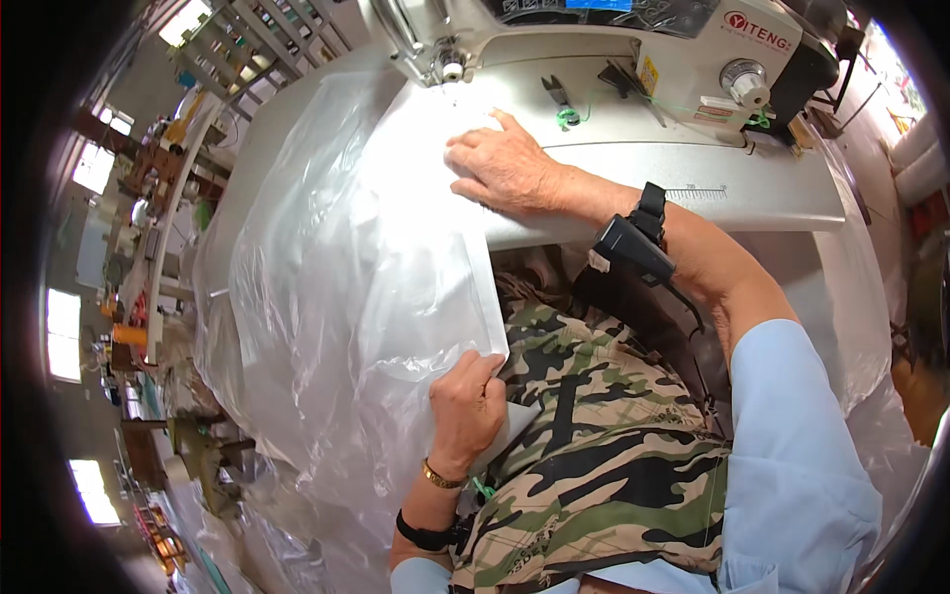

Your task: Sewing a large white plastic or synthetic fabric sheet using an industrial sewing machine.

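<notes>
A large sheet of clear, whitish plastic film [327, 287] lies over the left side of the sewing machine bed and hangs toward my lap. My left hand [467, 411] is closed in a pinch on its folded edge, near my apron. Farther up, my right hand [507, 168] rests flat on the film with fingers stretched out, just below and right of the needle area. The sewing machine head [450, 69] stands above that spot, its lamp glaring so brightly that the film under the needle is washed out.
Small thread snips [557, 94] with green thread lie on the machine bed, near a dark pointed tool [633, 84]. The handwheel knob [744, 83] is at the far right. More film [841, 287] hangs at the right. A cluttered workbench [163, 228] stands at the left.
</notes>
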